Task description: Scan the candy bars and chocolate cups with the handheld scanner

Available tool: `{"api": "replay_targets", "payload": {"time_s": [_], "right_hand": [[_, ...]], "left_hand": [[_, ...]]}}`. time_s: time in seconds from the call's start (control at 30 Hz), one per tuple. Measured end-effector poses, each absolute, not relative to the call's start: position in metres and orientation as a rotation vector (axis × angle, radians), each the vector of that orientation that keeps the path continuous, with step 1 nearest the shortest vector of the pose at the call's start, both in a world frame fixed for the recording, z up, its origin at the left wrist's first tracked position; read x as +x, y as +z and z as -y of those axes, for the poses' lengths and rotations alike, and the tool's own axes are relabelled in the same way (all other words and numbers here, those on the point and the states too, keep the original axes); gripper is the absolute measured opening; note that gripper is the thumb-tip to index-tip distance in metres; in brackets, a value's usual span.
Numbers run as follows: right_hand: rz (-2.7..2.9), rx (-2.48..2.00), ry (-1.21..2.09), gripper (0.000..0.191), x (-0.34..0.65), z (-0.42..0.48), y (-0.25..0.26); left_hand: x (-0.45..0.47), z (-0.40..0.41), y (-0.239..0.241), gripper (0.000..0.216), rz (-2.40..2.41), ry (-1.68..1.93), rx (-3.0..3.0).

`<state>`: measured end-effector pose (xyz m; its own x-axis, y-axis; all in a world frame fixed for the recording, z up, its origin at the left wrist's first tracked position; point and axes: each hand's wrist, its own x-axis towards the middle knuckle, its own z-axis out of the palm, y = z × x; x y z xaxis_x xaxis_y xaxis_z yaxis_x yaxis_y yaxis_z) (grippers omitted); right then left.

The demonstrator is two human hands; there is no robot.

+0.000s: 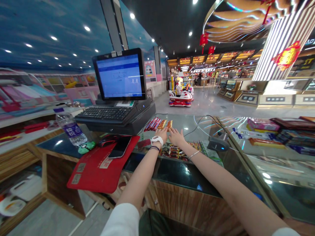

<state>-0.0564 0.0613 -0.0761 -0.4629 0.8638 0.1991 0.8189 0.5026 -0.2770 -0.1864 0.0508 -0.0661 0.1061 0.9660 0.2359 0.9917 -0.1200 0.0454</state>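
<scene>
Two bare forearms reach from white sleeves over a dark glass-topped bench with a wood-grain front. On the left, a red mat overhangs the near edge, carrying a dark phone; a bottle with a purple label leans in view beside a green item. Around the wrists show many small packets; I cannot tell whether they lie on or under the glass. The left hand, with a white watch at its wrist, and the right hand lie side by side just beyond. The right grip is apart, thumb out from the fingers, its fingertips at a gold-wrapped bar; I cannot tell whether the left grip is closed. Red-wrapped bars lie in a row just past the left hand. A scanner sits to the right, a keyboard and lit screen to the left. Farther off, a toy ride stands on the floor.
</scene>
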Motion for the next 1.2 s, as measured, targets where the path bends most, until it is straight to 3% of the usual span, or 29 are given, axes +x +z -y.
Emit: {"api": "replay_targets", "payload": {"time_s": [0.53, 1.2], "right_hand": [[2.529, -1.395, 0.338, 0.058, -0.063, -0.085, -0.078], [2.291, -1.177, 0.196, 0.074, -0.039, -0.055, -0.079]], "left_hand": [[-0.197, -0.062, -0.067, 0.058, 2.050, -0.343, -2.155], [-0.181, -0.046, -0.052, 0.057, 1.956, -0.330, -2.150]]}}
